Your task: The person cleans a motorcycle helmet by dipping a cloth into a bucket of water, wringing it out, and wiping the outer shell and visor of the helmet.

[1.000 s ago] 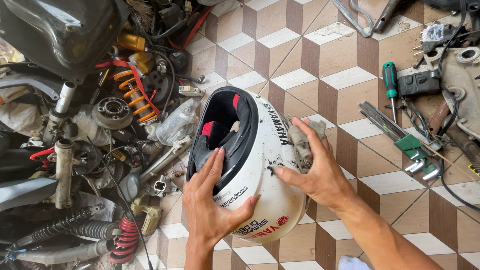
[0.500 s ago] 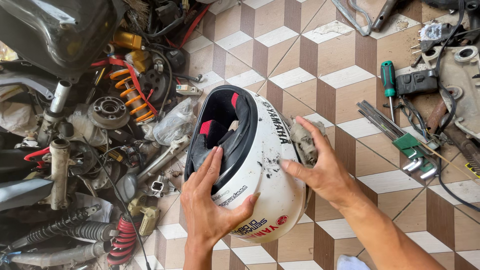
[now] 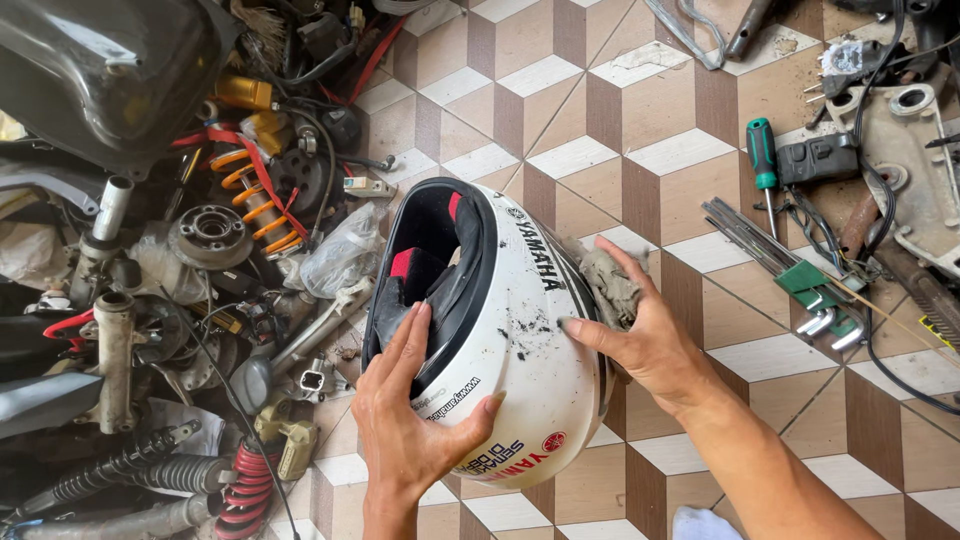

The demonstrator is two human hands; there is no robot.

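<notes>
- A white helmet with a black and red padded lining sits on the tiled floor, tipped so its opening faces up and to the left
- The left hand is clamped on the helmet's near rim: fingers lie over the lining edge, thumb pressed on the white shell
- The right hand rests against the shell's right side, fingers spread on the smudged surface, and holds a crumpled grey rag pinched between hand and helmet
- Dark specks and smears mark the shell near the right hand's fingertips
- Left edge of the helmet stands just beside a crowded heap of motorcycle parts: an orange coil spring, a clear plastic bag touching or nearly touching the rim, a red spring shock lower down
- Little free room to the left; the heap runs the full height of the view
- Above and to the right of the helmet the floor lies open up to a green-handled screwdriver and a set of hex keys in a green holder, both well apart from the right hand
- A bare strip of tiles lies below the helmet, between the two forearms
</notes>
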